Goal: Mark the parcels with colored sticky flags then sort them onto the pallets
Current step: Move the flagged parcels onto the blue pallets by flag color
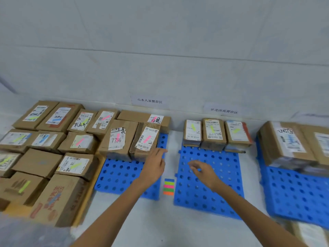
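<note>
Three blue perforated pallets lie on the floor: left, middle and right. My left hand reaches forward with straight fingers, its tips by the lower edge of a tilted pink-flagged parcel on the left pallet. My right hand hovers over the middle pallet, fingers loosely curled, holding nothing. A pad of colored sticky flags lies on the floor between the left and middle pallets. Three yellow-flagged parcels stand at the back of the middle pallet.
Many brown parcels with yellow, blue or pink flags crowd the floor at the left. A big blue-flagged parcel sits on the right pallet. Two paper signs hang on the white wall behind.
</note>
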A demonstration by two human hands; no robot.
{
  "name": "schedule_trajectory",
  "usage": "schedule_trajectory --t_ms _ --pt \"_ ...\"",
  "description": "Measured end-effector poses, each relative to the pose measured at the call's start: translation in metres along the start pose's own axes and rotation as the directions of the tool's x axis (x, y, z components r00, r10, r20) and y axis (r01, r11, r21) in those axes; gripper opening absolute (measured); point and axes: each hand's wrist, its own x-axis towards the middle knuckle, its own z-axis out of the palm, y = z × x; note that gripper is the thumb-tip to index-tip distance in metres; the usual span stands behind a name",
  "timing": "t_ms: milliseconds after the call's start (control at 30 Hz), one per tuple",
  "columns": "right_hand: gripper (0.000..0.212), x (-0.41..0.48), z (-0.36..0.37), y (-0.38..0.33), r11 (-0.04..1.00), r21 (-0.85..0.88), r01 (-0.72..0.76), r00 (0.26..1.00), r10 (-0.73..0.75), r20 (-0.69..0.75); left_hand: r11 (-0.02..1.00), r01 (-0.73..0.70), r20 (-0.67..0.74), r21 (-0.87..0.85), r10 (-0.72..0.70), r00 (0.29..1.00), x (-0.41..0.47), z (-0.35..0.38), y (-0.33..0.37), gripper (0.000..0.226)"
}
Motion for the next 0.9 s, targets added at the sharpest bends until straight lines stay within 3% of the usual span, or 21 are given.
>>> schedule_trajectory --t_ms 267,400,633,800,900 --pt "0.016 -0.150 -0.119 0.099 0.997 0.068 -0.035 0.983 0.046 -0.177 0.980 -0.065 0.215 -0.188 0.106 0.971 -0.042 0.100 0.157 0.032" --pt "0.018 -0.245 -0.167 0.181 0.965 0.105 -0.242 0.915 0.263 -0.307 0.958 -0.030 0.339 -0.285 0.129 0.932 -0.071 0.172 0.239 0.031" --pt "0.023 -0.348 -0.168 0.265 0.905 0.019 -0.425 0.882 0.419 -0.214 0.951 0.144 0.559 -0.273 0.035 0.828 -0.126 0.281 0.314 0.029" --pt "0.026 -0.375 -0.140 0.299 0.881 0.074 -0.466 0.870 0.472 -0.140 0.929 0.303 0.665 -0.213 -0.089 0.741 -0.148 0.325 0.347 0.034" --pt "0.029 -0.377 -0.134 0.300 0.858 0.241 -0.453 0.861 0.491 -0.131 0.909 0.372 0.694 -0.190 -0.143 0.706 -0.153 0.336 0.351 0.035"
